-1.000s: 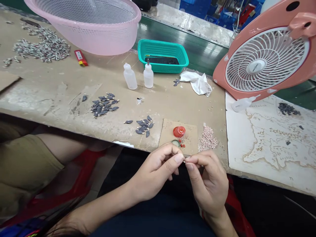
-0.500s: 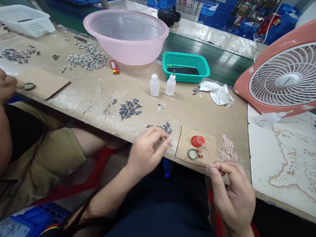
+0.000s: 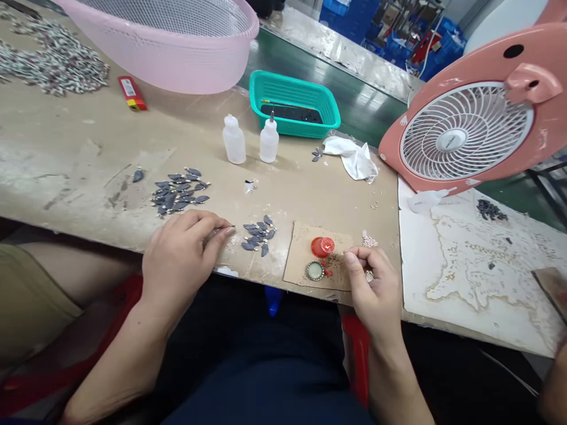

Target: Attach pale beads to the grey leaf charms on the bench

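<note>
My left hand [image 3: 181, 260] rests on the table's front edge with thumb and fingers pinched together, just left of a small pile of dark leaf-shaped pieces [image 3: 258, 234]. What the fingers hold is hidden. My right hand [image 3: 371, 283] is curled in a pinch over the right edge of a cardboard scrap [image 3: 301, 254], beside a red cap [image 3: 322, 246], a round metal lid [image 3: 315, 271] and a heap of tiny pale beads [image 3: 369, 241]. Whatever it pinches is too small to name.
A bigger pile of dark pieces [image 3: 177, 192] lies behind my left hand. Two small squeeze bottles [image 3: 233, 139], a teal basket [image 3: 293, 101], a white cloth [image 3: 352, 157], a pink mesh bowl [image 3: 163, 35], a red lighter [image 3: 131, 93] and a pink fan [image 3: 473, 115] stand farther back. Another person's leg [image 3: 31, 295] is at left.
My hands were joined in front of me, then parted. The left went left to the table edge by the dark pieces; the right moved forward onto the cardboard scrap.
</note>
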Available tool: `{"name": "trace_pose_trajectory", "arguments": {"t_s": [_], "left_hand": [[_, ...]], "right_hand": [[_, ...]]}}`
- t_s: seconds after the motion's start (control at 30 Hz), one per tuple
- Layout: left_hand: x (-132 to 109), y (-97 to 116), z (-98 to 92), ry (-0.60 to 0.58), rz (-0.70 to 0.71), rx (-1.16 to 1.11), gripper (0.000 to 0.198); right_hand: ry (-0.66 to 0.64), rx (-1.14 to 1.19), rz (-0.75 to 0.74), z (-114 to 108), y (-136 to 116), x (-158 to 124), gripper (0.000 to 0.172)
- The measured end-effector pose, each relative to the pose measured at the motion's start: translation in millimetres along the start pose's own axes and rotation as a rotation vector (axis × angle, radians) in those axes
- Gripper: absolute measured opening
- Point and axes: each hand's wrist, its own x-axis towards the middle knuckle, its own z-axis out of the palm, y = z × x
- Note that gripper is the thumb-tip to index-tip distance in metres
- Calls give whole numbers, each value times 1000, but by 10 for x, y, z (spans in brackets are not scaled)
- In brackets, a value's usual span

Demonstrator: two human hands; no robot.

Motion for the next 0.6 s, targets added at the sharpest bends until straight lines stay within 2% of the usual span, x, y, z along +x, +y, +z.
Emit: {"name": "trace_pose_trajectory", "arguments": {"t_s": [0.1, 0.2, 0.3, 0.4, 0.47, 0.6], "left_hand": [[-52, -5, 21, 95, -30, -153, 13], [-108, 41, 26, 161, -175, -369, 11], [-121, 113, 14, 172, -280, -571, 10], [-98, 171, -7, 205, -297, -681, 8], [-79, 193, -21, 178, -311, -745, 7], [-47, 208, -36, 140, -364, -847, 24]], "right_hand": [[-14, -18, 8, 29, -13, 24, 16], [-7, -45, -16, 62, -19, 38, 14], [5, -91, -47, 91, -15, 55, 12], [21, -159, -87, 110, -14, 73, 11], [27, -201, -114, 117, -19, 82, 11], [23, -260, -137, 117, -39, 82, 11]]}}
